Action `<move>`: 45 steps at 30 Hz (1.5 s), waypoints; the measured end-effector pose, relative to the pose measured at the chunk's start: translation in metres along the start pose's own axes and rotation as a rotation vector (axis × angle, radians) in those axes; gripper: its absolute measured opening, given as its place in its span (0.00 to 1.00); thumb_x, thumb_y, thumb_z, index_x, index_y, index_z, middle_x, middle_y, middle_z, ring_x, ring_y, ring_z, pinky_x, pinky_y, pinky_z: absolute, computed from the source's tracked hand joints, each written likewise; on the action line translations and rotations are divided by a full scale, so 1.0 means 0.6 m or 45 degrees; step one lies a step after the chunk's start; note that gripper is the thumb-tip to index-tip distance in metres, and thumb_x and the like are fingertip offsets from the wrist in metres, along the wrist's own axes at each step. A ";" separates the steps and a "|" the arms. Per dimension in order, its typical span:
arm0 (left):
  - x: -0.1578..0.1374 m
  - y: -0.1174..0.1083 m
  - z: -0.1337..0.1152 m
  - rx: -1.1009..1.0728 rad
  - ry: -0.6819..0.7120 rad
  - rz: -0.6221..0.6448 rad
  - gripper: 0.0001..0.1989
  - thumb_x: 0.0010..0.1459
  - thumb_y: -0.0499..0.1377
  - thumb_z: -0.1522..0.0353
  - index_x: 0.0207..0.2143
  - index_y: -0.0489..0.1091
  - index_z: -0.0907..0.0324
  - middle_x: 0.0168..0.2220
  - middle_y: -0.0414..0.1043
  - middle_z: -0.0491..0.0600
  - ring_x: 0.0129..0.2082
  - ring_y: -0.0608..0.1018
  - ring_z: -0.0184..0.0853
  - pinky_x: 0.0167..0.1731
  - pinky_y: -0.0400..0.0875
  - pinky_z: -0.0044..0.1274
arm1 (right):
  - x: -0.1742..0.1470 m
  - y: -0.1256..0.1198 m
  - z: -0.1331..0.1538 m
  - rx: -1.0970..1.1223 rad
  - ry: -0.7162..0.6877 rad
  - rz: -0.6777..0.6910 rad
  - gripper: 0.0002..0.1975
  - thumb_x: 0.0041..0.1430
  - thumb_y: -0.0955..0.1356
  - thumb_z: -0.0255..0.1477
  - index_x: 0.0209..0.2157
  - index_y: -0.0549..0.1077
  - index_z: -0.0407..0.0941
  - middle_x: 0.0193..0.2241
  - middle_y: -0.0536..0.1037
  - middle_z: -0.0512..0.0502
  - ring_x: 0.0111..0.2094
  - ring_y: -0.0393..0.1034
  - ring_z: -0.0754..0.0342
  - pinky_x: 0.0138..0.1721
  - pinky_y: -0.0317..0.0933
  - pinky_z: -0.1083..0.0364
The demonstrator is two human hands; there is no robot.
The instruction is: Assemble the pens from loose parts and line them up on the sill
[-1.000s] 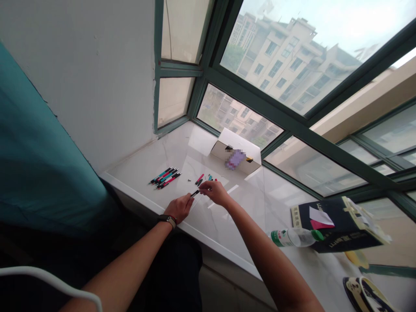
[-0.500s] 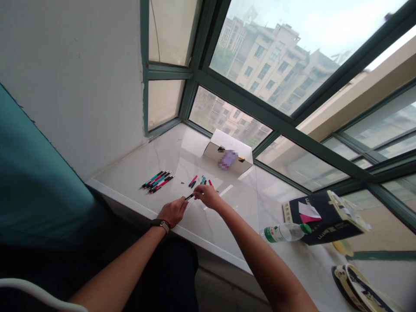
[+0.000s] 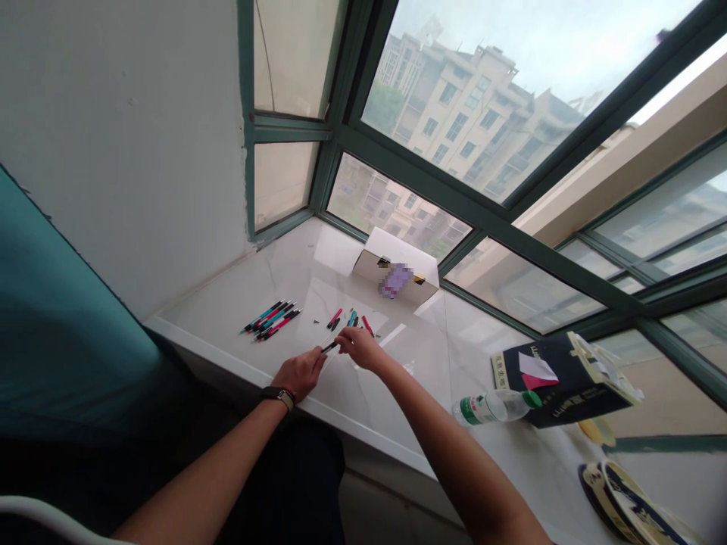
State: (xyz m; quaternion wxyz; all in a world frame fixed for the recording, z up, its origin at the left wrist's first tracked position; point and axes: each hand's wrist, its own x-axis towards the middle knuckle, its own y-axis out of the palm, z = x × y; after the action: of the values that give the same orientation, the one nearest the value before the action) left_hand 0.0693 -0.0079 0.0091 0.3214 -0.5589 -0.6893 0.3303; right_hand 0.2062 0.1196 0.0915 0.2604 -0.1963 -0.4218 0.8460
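Note:
Above the white counter, my left hand (image 3: 299,373) is closed round one end of a dark pen (image 3: 328,347). At the pen's other end, the fingers of my right hand (image 3: 357,346) pinch its tip; any small part between them is too small to make out. Just beyond my right hand lie loose pen parts (image 3: 352,318) in red, blue and black, partly hidden by it. To the left, several pens (image 3: 271,321) in red, blue and black rest side by side in a group.
A white box (image 3: 391,265) stands against the window, a blurred purple patch on its front. On the right lie a plastic bottle (image 3: 500,407) with a green cap, a dark carton (image 3: 560,378) and a round dark-and-cream object (image 3: 619,507). The counter's front edge (image 3: 363,431) runs before me.
Both hands stay together at the pen, with only a slight shift of the right fingers. The whole view has moved a little.

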 end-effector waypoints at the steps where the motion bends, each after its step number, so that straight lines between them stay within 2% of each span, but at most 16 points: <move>1: 0.000 -0.001 -0.001 0.003 0.000 0.003 0.17 0.68 0.39 0.59 0.43 0.65 0.54 0.37 0.77 0.50 0.36 0.78 0.38 0.31 0.61 0.25 | 0.000 0.002 0.000 -0.053 -0.001 -0.007 0.11 0.66 0.63 0.33 0.32 0.73 0.44 0.26 0.77 0.49 0.31 0.72 0.55 0.38 0.61 0.56; 7: -0.001 -0.005 -0.005 0.003 0.001 0.047 0.17 0.68 0.41 0.59 0.43 0.66 0.54 0.38 0.77 0.50 0.36 0.78 0.38 0.32 0.62 0.25 | 0.003 0.017 -0.002 -0.320 0.038 -0.022 0.23 0.68 0.58 0.41 0.25 0.71 0.44 0.25 0.76 0.44 0.31 0.71 0.51 0.38 0.59 0.55; 10: -0.002 -0.005 -0.005 0.019 0.010 0.053 0.17 0.68 0.41 0.58 0.43 0.66 0.54 0.37 0.77 0.51 0.35 0.79 0.38 0.31 0.62 0.25 | 0.002 0.018 0.000 -0.313 0.126 -0.026 0.27 0.69 0.55 0.43 0.22 0.70 0.44 0.24 0.76 0.42 0.31 0.72 0.51 0.38 0.59 0.55; 12: -0.001 -0.003 -0.004 0.028 0.014 0.039 0.18 0.68 0.40 0.58 0.43 0.66 0.54 0.37 0.77 0.50 0.35 0.79 0.38 0.31 0.62 0.25 | -0.003 0.013 0.002 -0.224 0.141 -0.046 0.25 0.69 0.55 0.43 0.27 0.71 0.44 0.26 0.76 0.44 0.31 0.72 0.52 0.37 0.59 0.55; 15: -0.001 -0.001 -0.002 0.035 0.020 0.016 0.18 0.68 0.40 0.58 0.44 0.65 0.53 0.37 0.77 0.50 0.35 0.79 0.39 0.30 0.62 0.25 | -0.013 0.004 0.004 -0.080 0.044 -0.065 0.14 0.68 0.59 0.37 0.38 0.71 0.45 0.31 0.77 0.48 0.32 0.72 0.55 0.38 0.60 0.56; 19: -0.001 -0.001 -0.004 0.037 0.007 0.019 0.18 0.68 0.40 0.59 0.42 0.66 0.54 0.36 0.77 0.51 0.35 0.79 0.39 0.30 0.62 0.25 | -0.017 0.003 0.001 -0.010 -0.001 -0.047 0.05 0.64 0.63 0.28 0.37 0.71 0.45 0.33 0.76 0.48 0.32 0.72 0.57 0.39 0.62 0.55; 24: 0.000 -0.005 -0.008 0.007 -0.054 0.047 0.17 0.67 0.41 0.60 0.43 0.66 0.54 0.38 0.77 0.51 0.36 0.79 0.38 0.33 0.64 0.25 | -0.008 0.015 -0.011 0.279 0.047 -0.055 0.06 0.62 0.65 0.27 0.41 0.71 0.45 0.33 0.77 0.48 0.30 0.75 0.57 0.37 0.67 0.54; 28: 0.000 -0.004 -0.007 0.015 -0.047 0.051 0.17 0.67 0.40 0.59 0.44 0.66 0.54 0.38 0.77 0.51 0.37 0.79 0.38 0.33 0.65 0.25 | -0.002 0.023 -0.028 0.471 0.134 -0.038 0.05 0.60 0.67 0.30 0.37 0.70 0.43 0.30 0.78 0.47 0.30 0.76 0.55 0.31 0.69 0.57; 33: -0.001 -0.002 -0.005 0.028 -0.003 0.048 0.18 0.68 0.40 0.58 0.43 0.66 0.54 0.38 0.77 0.51 0.36 0.79 0.38 0.33 0.64 0.25 | 0.000 0.026 -0.039 0.474 0.211 -0.015 0.07 0.60 0.67 0.33 0.33 0.70 0.43 0.25 0.77 0.48 0.28 0.75 0.56 0.31 0.69 0.57; 40: -0.001 -0.003 -0.005 0.063 0.010 0.049 0.18 0.68 0.39 0.58 0.43 0.64 0.54 0.37 0.77 0.51 0.35 0.79 0.39 0.31 0.63 0.25 | -0.007 0.006 -0.026 0.524 0.114 0.062 0.08 0.59 0.68 0.33 0.34 0.73 0.42 0.31 0.79 0.46 0.32 0.74 0.55 0.32 0.69 0.57; 45: -0.001 -0.002 -0.004 0.083 0.010 0.065 0.18 0.68 0.39 0.58 0.43 0.64 0.54 0.37 0.77 0.50 0.35 0.79 0.39 0.30 0.63 0.25 | -0.011 0.007 -0.032 0.308 0.093 0.025 0.07 0.61 0.66 0.32 0.33 0.72 0.43 0.29 0.78 0.49 0.31 0.73 0.57 0.35 0.65 0.57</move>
State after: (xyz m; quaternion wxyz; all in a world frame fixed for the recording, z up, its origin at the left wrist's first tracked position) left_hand 0.0709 -0.0082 0.0114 0.3336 -0.5670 -0.6624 0.3584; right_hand 0.2208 0.1253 0.0782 0.2890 -0.1981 -0.3048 0.8856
